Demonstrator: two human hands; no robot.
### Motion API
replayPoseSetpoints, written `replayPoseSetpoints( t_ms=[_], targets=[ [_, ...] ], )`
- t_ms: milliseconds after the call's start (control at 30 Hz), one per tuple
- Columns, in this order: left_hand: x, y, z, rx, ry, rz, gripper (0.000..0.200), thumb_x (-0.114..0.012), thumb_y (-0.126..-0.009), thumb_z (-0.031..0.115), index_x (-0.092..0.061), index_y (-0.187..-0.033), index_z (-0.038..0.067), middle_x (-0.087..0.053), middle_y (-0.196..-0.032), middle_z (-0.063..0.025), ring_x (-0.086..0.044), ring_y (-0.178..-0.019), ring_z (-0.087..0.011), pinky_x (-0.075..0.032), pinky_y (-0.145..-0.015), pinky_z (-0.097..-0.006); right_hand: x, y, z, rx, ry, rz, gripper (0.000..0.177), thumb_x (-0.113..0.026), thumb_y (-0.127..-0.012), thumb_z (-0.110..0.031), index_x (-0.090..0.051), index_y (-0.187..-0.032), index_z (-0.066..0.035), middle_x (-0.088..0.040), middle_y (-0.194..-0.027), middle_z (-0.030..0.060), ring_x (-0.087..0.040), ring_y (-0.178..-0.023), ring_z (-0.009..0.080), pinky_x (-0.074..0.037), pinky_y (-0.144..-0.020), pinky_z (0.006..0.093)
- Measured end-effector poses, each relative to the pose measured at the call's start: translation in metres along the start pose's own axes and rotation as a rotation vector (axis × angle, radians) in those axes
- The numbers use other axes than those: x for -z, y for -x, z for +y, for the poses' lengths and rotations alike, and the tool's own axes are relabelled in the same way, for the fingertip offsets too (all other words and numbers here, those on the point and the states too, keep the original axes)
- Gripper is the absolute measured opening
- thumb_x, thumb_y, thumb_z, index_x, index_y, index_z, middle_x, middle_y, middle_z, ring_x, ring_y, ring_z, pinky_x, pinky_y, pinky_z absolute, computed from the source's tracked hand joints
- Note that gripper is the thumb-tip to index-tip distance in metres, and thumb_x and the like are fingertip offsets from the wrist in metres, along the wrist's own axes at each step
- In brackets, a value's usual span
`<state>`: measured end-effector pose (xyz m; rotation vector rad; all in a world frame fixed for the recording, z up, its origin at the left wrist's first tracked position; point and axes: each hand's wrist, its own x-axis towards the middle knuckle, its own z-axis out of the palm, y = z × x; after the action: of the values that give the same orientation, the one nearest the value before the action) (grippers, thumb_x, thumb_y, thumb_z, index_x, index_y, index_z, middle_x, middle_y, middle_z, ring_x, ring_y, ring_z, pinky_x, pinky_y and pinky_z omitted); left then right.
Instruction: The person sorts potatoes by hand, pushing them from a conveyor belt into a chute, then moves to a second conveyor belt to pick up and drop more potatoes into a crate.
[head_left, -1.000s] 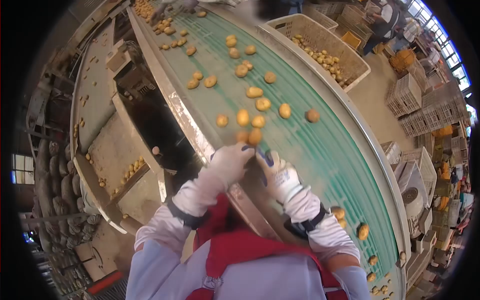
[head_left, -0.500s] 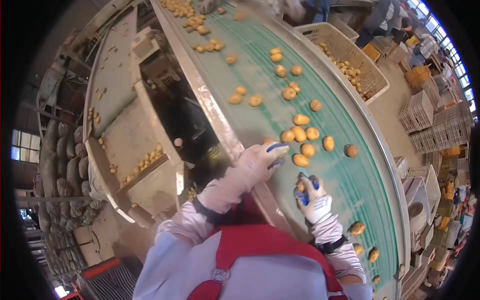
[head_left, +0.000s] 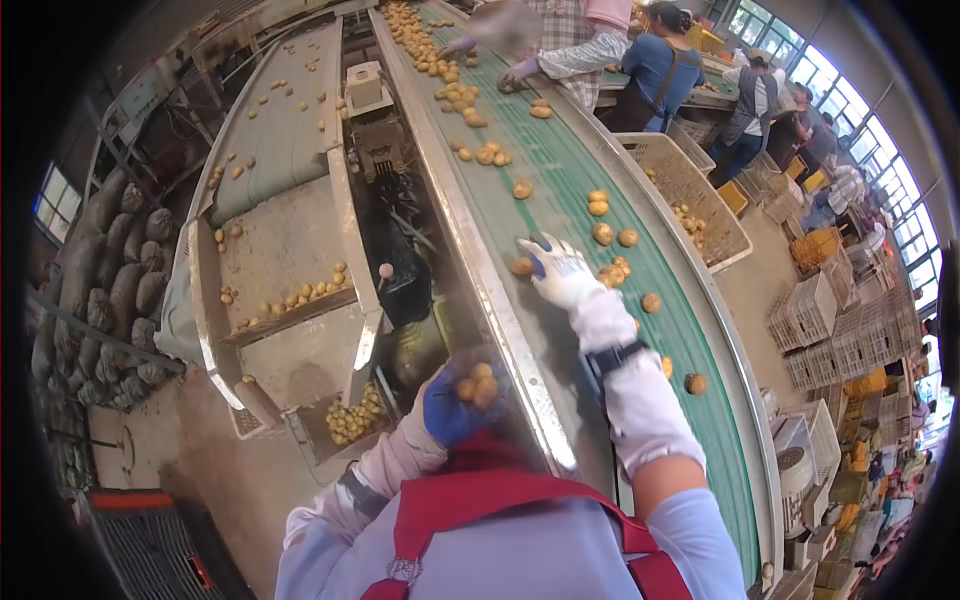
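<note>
My left hand (head_left: 449,408), in a white glove with a blue palm, is held palm up just off the belt's near edge, fingers curled around several potatoes (head_left: 477,387). Over the green conveyor belt (head_left: 690,440) reaches my right hand (head_left: 562,272), also gloved. Its blue-coated fingers are closed at a single potato (head_left: 521,266) near the belt's left side. Close beside that hand lies a small cluster of potatoes (head_left: 614,271), partly behind the wrist.
A metal rail (head_left: 490,310) edges the belt. Beyond the belt stands a plastic crate (head_left: 715,225) of potatoes. A co-worker's gloved hand (head_left: 518,75) is over the far belt. To the left are a second conveyor (head_left: 285,130), a potato bin (head_left: 350,418) and stacked sacks (head_left: 110,290).
My left hand has moved off the belt, down and left, and now cradles several potatoes. My right hand has reached farther up the belt to another potato. The view has tilted up.
</note>
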<state>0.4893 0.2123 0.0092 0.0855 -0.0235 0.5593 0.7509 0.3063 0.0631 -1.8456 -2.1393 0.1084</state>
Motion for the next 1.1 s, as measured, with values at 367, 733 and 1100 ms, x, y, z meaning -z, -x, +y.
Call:
replayPoseSetpoints(
  t_ms=[367, 733, 1100],
  targets=[
    [-0.012, 0.026, 0.007, 0.050, -0.188, 0.080, 0.063, -0.049, -0.097, 0.050, -0.038, -0.146, 0.011, -0.044, -0.141, -0.0102, -0.041, -0.136, -0.0316, -0.039, -0.105, -0.0617, -0.002, 0.099, -0.002, -0.148, -0.215, -0.012, 0.046, -0.063, -0.079, -0.017, -0.059, -0.124, -0.011, -0.063, -0.116, 0.0171, -0.057, -0.112, 0.0365, -0.045, -0.095, 0.0453],
    [0.054, 0.109, 0.065, -0.107, -0.051, 0.219, 0.054, -0.052, -0.097, 0.041, -0.045, -0.136, 0.004, -0.062, -0.110, -0.0081, -0.056, -0.103, -0.0256, -0.048, -0.084, -0.0477, 0.025, 0.080, -0.112, 0.227, -0.415, -0.143, 0.056, -0.067, -0.081, -0.015, -0.050, -0.133, -0.001, -0.052, -0.134, 0.0211, -0.048, -0.123, 0.0415, -0.037, -0.105, 0.0475],
    [0.195, 0.173, 0.181, -0.126, -0.911, 0.322, 0.053, -0.066, -0.090, 0.032, -0.050, -0.131, 0.003, -0.060, -0.121, -0.0145, -0.062, -0.104, -0.0313, -0.052, -0.089, -0.0400, 0.040, 0.082, -0.099, 0.140, -0.443, -0.034, 0.054, -0.068, -0.081, -0.016, -0.053, -0.131, -0.004, -0.051, -0.133, 0.0204, -0.046, -0.125, 0.0398, -0.034, -0.106, 0.0480]
  ],
)
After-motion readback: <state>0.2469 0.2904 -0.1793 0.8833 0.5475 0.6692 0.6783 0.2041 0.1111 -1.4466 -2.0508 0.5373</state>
